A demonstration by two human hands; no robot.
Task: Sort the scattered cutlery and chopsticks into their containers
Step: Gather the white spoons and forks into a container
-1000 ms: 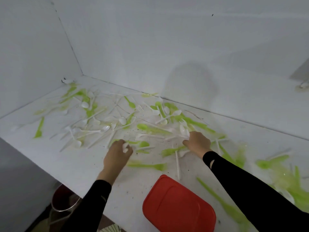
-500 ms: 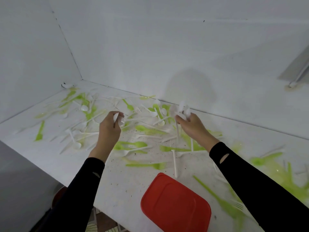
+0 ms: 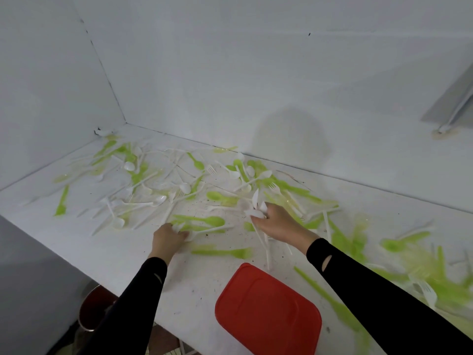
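Cutlery [image 3: 158,201] strewn over white tabletop [image 3: 122,254], green and white pieces mixed, thickest toward back wall and far right; no chopsticks made out. Left hand [image 3: 167,239] low on surface, fingers curled around white piece [image 3: 178,228], too blurred to name as spoon or fork. Just beyond those fingertips, white utensil [image 3: 212,229] lying left to right, near end almost at left fingers, and parallel behind it green spoon [image 3: 204,221], bowl toward right. Right hand [image 3: 280,224] farther back and to right, gripping bundle of white spoons [image 3: 256,204], bowls poking up past knuckles; white handles below palm, held or lying loose, cannot tell. Nearer hand for that parallel pair: left, by a short reach rightward along their long axis. Green fork [image 3: 222,252] between left hand and red lid [image 3: 266,311], tines toward right. Red lid flat at near edge, apart from both hands; no open container in view, so probably a carry out of frame before any drop. Plain white walls [image 3: 230,73] close at left and behind; metal bowl [image 3: 88,312] below table edge, lower left.
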